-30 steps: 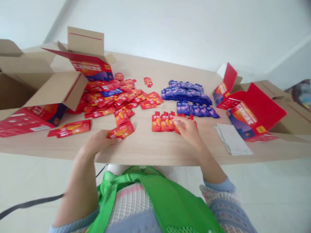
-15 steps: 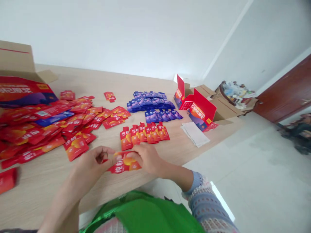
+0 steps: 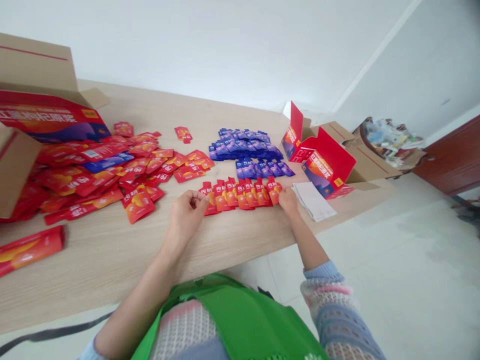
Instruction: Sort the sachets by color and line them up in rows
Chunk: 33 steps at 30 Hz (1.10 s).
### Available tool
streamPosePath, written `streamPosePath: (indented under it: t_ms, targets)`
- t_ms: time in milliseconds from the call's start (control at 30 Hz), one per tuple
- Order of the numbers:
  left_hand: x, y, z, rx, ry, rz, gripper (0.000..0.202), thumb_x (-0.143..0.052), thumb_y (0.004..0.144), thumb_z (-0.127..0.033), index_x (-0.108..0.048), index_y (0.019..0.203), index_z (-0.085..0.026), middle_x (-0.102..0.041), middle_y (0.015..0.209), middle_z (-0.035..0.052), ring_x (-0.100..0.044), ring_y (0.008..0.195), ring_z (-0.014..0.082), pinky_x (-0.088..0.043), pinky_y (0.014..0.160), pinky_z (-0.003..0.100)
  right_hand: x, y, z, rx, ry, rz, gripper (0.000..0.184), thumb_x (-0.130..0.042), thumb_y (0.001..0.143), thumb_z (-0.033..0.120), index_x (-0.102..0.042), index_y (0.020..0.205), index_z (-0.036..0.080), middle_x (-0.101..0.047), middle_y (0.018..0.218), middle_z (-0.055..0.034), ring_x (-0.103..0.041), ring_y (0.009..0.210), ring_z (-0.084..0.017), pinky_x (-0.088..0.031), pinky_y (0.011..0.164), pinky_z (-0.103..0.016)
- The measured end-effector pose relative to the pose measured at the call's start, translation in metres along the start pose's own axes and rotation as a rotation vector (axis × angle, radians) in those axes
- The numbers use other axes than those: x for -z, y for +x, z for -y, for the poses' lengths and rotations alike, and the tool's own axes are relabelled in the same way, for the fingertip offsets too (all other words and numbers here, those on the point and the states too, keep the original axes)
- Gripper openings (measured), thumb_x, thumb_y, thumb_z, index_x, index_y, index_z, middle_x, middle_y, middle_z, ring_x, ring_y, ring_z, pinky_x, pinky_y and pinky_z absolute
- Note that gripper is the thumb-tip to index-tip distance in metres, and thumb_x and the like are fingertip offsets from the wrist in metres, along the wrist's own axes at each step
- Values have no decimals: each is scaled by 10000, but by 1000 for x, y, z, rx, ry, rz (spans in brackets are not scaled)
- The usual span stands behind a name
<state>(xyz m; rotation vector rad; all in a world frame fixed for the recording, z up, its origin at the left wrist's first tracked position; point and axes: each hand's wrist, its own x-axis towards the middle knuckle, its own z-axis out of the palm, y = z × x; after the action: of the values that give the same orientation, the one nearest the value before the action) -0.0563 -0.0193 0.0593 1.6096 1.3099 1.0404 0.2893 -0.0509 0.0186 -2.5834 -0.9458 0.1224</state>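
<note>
A row of several red pouches (image 3: 240, 194) with orange fruit prints lies overlapped on the table in front of me. At the row's left end is my left hand (image 3: 186, 214), fingers curled and thumb against the edge of the first pouch. My right hand (image 3: 288, 201) is closed at the opposite end, its fingertips on the last red pouch (image 3: 274, 190). Just behind the row sit several blue-purple pouches (image 3: 262, 169) in a short row, with a larger layered stack of blue pouches (image 3: 243, 145) beyond.
A heap of red pouches (image 3: 101, 170), one blue pouch (image 3: 108, 163) among them, spreads before a red carton (image 3: 52, 117) at left. One red pouch (image 3: 183, 134) lies apart. At right are an open red box (image 3: 326, 165), folded white paper (image 3: 315, 202) and cardboard boxes (image 3: 371, 160).
The red pouches held between both hands have joined the right end of the row. My hands have moved apart to the row's two ends, and the view has shifted left.
</note>
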Motion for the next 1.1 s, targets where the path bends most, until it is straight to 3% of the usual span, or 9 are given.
streamPosePath:
  t_ms: [133, 233, 367, 633, 733, 833, 900, 1033, 1100]
  targets:
    - [3, -1, 4, -10, 13, 2, 246, -629, 808, -427, -625, 809, -181, -513, 569, -34, -449, 518, 118, -320, 509, 248, -13, -9, 13, -63, -95, -45, 372, -422, 979, 244, -638, 1219, 60, -690, 1103, -235, -662, 1071, -313, -447, 956, -425]
    - [7, -3, 9, 3, 67, 0, 241, -629, 811, -425, -628, 814, -184, -539, 583, -29, -473, 526, 124, -334, 520, 253, -20, -15, 20, -50, -165, -127, 470, -553, 931, 295, -545, 1309, 15, -605, 1252, -296, -548, 1236, -384, -332, 1065, -556]
    - [11, -3, 16, 28, 142, 20, 234, -630, 800, -417, -633, 800, -183, -586, 611, -14, -496, 533, 130, -341, 523, 259, -26, -16, 17, 25, -278, -266, 580, -663, 858, 393, -562, 1266, -7, -488, 1364, -321, -414, 1306, -410, -274, 1089, -555]
    - [24, 3, 22, 64, 208, 129, 238, -636, 781, -421, -655, 800, -184, -641, 655, 7, -547, 580, 146, -364, 557, 255, -29, -10, 16, 1, -207, -128, 384, -545, 896, 313, -694, 1118, 37, -453, 1397, -325, -402, 1294, -428, -286, 1040, -594]
    - [39, 8, 18, 89, 265, 90, 228, -644, 766, -409, -672, 793, -184, -644, 647, 14, -560, 587, 159, -365, 554, 258, -27, -7, 18, -34, -152, -97, 405, -558, 909, 408, -722, 1035, 59, -524, 1319, -323, -448, 1260, -429, -302, 1022, -620]
    - [60, 14, 12, 132, 305, 36, 225, -651, 751, -404, -674, 752, -180, -627, 621, 16, -550, 581, 161, -359, 544, 257, -21, -6, 16, -21, -124, -97, 448, -583, 920, 536, -698, 1050, 124, -627, 1198, -187, -538, 1180, -318, -360, 1039, -541]
    - [76, 16, 11, 171, 323, -13, 230, -643, 755, -403, -666, 720, -177, -604, 598, 12, -530, 564, 156, -353, 536, 257, -17, -7, 13, 3, -107, -89, 428, -576, 929, 542, -692, 1062, 152, -650, 1149, -137, -551, 1154, -275, -378, 1040, -485]
    - [112, 12, 21, 277, 463, -173, 256, -605, 798, -403, -699, 766, -168, -632, 652, 41, -584, 642, 194, -406, 603, 279, -19, -9, 4, 4, -94, -90, 366, -538, 897, 380, -741, 993, 91, -587, 1200, -271, -464, 1212, -387, -355, 992, -554]
    - [132, 6, 31, 393, 616, -288, 269, -599, 807, -400, -725, 812, -163, -683, 758, 97, -636, 766, 261, -445, 681, 333, -27, -7, -1, 59, -99, -260, 329, -548, 845, 348, -748, 933, 101, -557, 1209, -266, -458, 1184, -389, -369, 961, -558]
